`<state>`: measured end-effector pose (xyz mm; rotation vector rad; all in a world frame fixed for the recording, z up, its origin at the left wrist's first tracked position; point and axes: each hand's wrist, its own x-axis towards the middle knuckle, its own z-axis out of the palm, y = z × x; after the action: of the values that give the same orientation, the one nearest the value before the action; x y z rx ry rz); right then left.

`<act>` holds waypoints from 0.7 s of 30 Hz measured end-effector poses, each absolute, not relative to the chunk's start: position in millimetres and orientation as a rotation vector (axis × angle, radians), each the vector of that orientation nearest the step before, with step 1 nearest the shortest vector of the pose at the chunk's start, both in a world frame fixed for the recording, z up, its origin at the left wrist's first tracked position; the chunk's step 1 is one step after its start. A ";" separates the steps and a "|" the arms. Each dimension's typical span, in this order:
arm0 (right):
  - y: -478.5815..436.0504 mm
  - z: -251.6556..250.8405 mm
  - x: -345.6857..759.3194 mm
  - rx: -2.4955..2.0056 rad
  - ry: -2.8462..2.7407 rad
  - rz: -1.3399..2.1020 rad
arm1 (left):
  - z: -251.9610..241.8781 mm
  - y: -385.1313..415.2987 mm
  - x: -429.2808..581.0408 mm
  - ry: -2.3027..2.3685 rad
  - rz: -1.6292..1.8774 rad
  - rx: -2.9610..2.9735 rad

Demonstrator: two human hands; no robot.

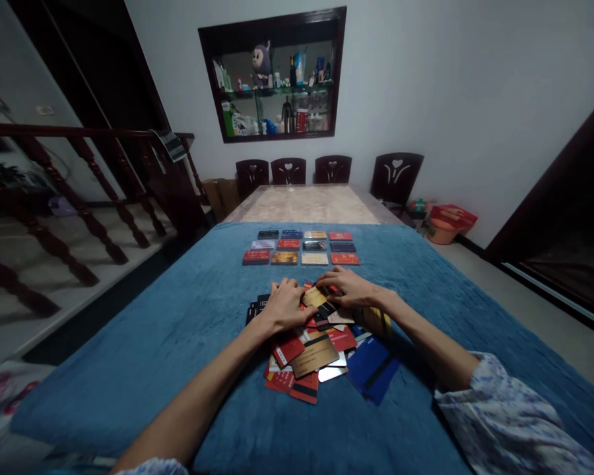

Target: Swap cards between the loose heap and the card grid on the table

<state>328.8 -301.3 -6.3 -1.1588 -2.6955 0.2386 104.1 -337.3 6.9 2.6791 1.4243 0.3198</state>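
Observation:
A loose pile of cards point(317, 359) in red, gold, black and blue lies on the blue cloth point(178, 343) in front of me. My left hand point(284, 305) rests palm down on the pile's upper left, fingers curled onto the cards. My right hand point(349, 287) lies on the pile's upper right, fingertips pressing a gold card point(315, 296) between the two hands. Whether either hand grips a card is unclear. Beyond the pile, several cards sit in a neat grid of three rows point(301, 247).
The blue cloth covers the near part of a long marble-topped table point(307, 204). Several dark chairs point(395, 175) stand at the far end. A wall shelf point(277, 76) holds bottles and a plush toy. A stair railing point(79, 178) runs on the left.

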 end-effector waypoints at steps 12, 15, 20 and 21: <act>-302.5 -2.7 328.9 -1.102 -2.688 0.238 | -2.8 -324.8 92.7 1.292 0.469 2.605; -302.6 -1.2 329.6 -1.093 -2.675 0.220 | -4.9 -321.2 89.1 1.252 0.506 2.612; -303.6 1.9 330.0 -1.087 -2.688 0.197 | -3.5 -318.0 84.7 1.209 0.545 2.619; -303.8 2.4 329.8 -1.086 -2.683 0.192 | -2.9 -317.8 84.0 1.200 0.550 2.619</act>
<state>329.8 -303.8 2.4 -1.0860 -2.6833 0.1921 84.0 -317.8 -2.9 2.6192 1.2000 0.5505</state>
